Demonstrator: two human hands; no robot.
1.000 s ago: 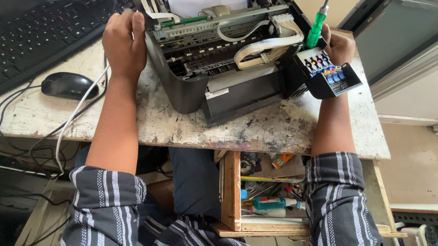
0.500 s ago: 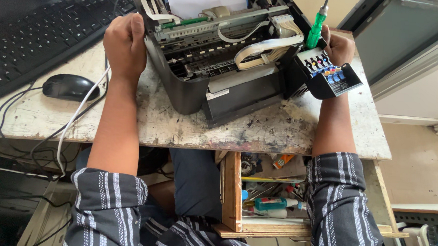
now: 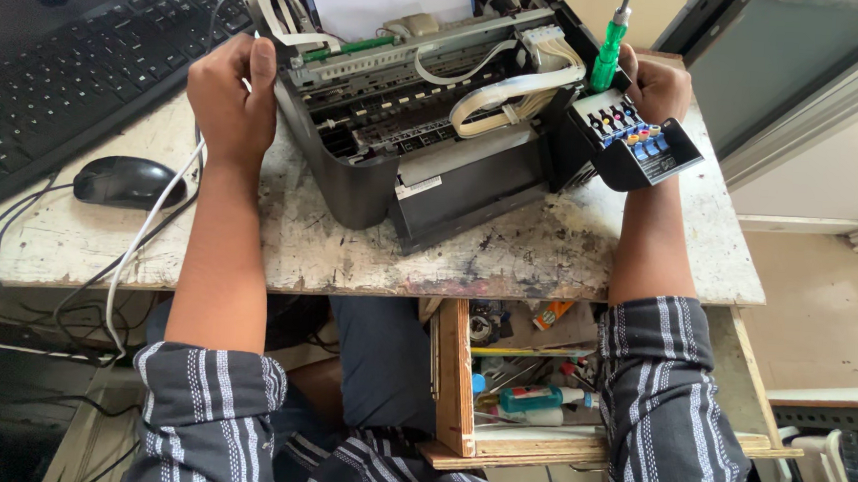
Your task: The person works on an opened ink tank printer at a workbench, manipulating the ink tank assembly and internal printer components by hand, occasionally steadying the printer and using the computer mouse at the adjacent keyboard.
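A green-handled screwdriver [image 3: 607, 57] was clamped upright in the right hand [image 3: 657, 87], tip hidden at the opened printer's [image 3: 425, 123] right edge beside the ink tank unit [image 3: 635, 144], w/ the left hand [image 3: 229, 99] closed on the printer's left side.

Looks like a small repair workshop: stained worktable [image 3: 546, 257] with an opened printer [image 3: 425, 123] on it, cluttered tool drawer [image 3: 519, 392] underneath.

The top edge of the view cuts off the rear of the opened printer [image 3: 425, 123], and the screwdriver [image 3: 607, 55] shaft runs out there too. The right hand [image 3: 657, 87] hides the handle's lower end. Left of the printer, the keyboard [image 3: 76, 76] is cropped. The drawer [image 3: 519, 392] clutter below is too jumbled to identify.
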